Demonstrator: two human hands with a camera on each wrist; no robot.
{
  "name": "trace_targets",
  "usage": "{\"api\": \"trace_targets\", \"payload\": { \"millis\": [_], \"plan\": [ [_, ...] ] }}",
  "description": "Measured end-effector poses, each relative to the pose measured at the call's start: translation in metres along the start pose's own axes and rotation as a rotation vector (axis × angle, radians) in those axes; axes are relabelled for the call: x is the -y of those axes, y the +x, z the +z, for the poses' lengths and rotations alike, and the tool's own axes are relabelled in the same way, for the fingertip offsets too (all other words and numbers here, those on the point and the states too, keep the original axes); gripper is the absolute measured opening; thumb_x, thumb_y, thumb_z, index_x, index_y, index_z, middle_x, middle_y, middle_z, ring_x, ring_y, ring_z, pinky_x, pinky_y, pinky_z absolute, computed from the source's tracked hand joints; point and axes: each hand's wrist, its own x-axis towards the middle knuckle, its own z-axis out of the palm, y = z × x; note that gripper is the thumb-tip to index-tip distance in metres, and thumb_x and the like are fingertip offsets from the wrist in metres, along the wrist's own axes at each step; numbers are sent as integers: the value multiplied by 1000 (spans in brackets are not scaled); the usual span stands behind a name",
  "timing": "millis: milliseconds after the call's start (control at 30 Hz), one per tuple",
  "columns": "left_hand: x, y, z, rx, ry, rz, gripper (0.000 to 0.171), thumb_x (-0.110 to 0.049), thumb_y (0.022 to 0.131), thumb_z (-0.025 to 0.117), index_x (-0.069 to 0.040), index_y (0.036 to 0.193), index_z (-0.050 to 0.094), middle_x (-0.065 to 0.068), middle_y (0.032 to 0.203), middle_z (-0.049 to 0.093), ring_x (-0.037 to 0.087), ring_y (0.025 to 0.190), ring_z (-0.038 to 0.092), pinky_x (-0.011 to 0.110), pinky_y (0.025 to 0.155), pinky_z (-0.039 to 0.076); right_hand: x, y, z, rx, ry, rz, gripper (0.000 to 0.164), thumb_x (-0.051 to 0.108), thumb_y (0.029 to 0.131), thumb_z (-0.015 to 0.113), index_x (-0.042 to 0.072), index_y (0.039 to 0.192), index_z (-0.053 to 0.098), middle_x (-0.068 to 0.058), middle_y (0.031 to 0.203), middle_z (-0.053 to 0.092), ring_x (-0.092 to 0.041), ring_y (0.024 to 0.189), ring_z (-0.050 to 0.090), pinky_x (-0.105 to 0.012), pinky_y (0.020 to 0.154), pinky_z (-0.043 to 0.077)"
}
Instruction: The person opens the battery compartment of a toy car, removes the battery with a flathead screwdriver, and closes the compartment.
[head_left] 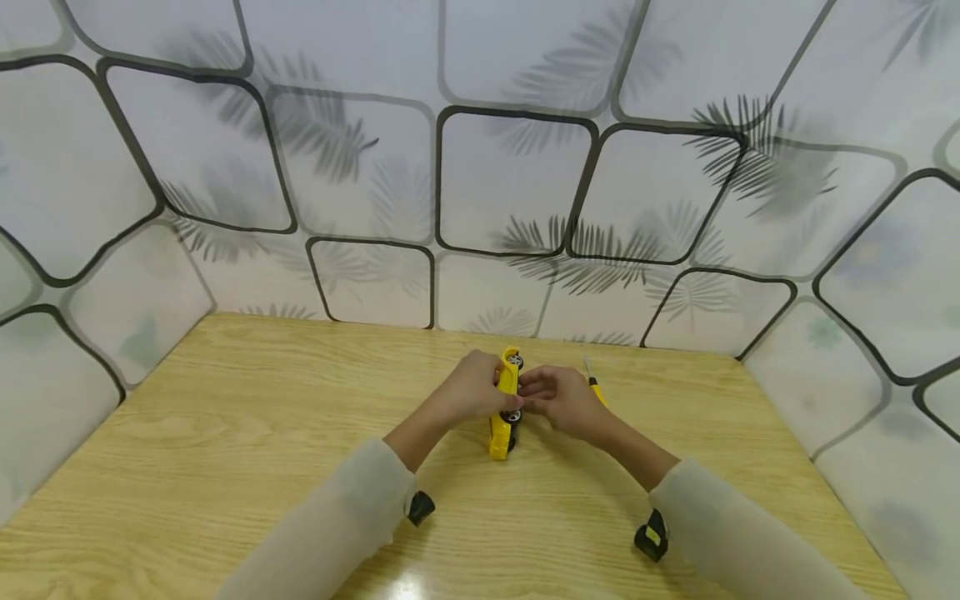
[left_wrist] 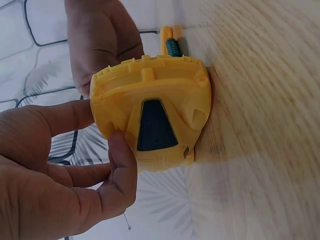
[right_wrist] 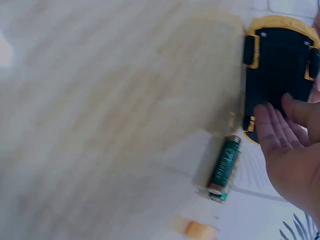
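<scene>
A yellow toy car (head_left: 506,385) stands on its side on the table, its black underside (right_wrist: 277,70) facing right. My left hand (head_left: 471,387) grips it from the yellow body side, thumb and fingers spread over the shell in the left wrist view. That view shows the car's end, with a dark window (left_wrist: 156,125). My right hand (head_left: 562,400) reaches to the underside, where its nearly straight fingers (right_wrist: 270,127) and thumb touch the black base. Green batteries (right_wrist: 225,167) lie on the table near the car, beneath the right hand.
A screwdriver (head_left: 594,385) with a yellow and black handle lies behind the right hand. The wood-grain table (head_left: 262,417) meets patterned walls (head_left: 510,183) at the back and sides. Black wrist devices (head_left: 652,537) hang by both sleeves.
</scene>
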Motion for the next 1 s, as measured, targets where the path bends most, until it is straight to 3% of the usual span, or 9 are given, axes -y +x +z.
{"api": "trace_targets", "payload": {
  "millis": [200, 467, 567, 667, 767, 900, 1000],
  "plan": [
    [0, 0, 3, -9, -17, -2, 24, -17, 89, 81, 2, 97, 69, 1, 68, 50, 12, 58, 46, 22, 49, 38, 13, 2, -13, 29, 166, 153, 29, 9, 104, 61, -10, 125, 64, -19, 107, 73, -33, 98, 73, -45, 86, 61],
    [-1, 0, 5, -21, 22, 7, 22, -17, 87, 82, -1, 89, 67, -6, 52, 25, 8, 44, 24, 22, 42, 22, 37, 11, -15, 54, 225, 365, 26, 16, 104, 62, -6, 113, 71, -16, 96, 75, -20, 77, 73, -38, 77, 63],
    [-2, 0, 5, -14, 26, -3, 26, -18, 88, 81, 2, 100, 70, -5, 54, 32, 9, 45, 27, 22, 42, 24, 44, 14, -15, 65, 221, 410, 25, 18, 102, 66, -6, 107, 72, -16, 89, 74, -17, 69, 72, -34, 70, 63],
    [-2, 0, 4, -13, 31, -21, 44, -20, 89, 81, 7, 120, 67, -2, 65, 42, 10, 51, 33, 23, 45, 28, 48, 17, -14, 61, 198, 441, 24, 18, 98, 71, -5, 101, 75, -15, 87, 74, -16, 66, 71, -31, 66, 62],
    [-3, -1, 4, -21, 37, -33, 56, -22, 89, 81, 10, 130, 62, -2, 66, 40, 10, 52, 30, 24, 46, 26, 51, 20, -13, 49, 188, 457, 21, 15, 95, 75, -6, 98, 77, -16, 86, 75, -17, 65, 71, -30, 65, 62],
    [-4, -2, 3, -17, 30, -23, 51, -20, 89, 81, 10, 126, 64, -5, 57, 27, 8, 47, 22, 24, 44, 20, 53, 24, -11, 27, 204, 480, 17, 9, 93, 77, -7, 96, 77, -17, 84, 75, -18, 63, 71, -29, 64, 62],
    [-4, -3, 1, -5, 45, 7, 41, -19, 89, 81, 9, 117, 68, -4, 58, 33, 10, 48, 28, 24, 45, 25, 55, 25, -10, 21, 187, 489, 15, 8, 92, 77, -7, 95, 77, -17, 83, 75, -18, 63, 72, -29, 63, 62]
  ]
}}
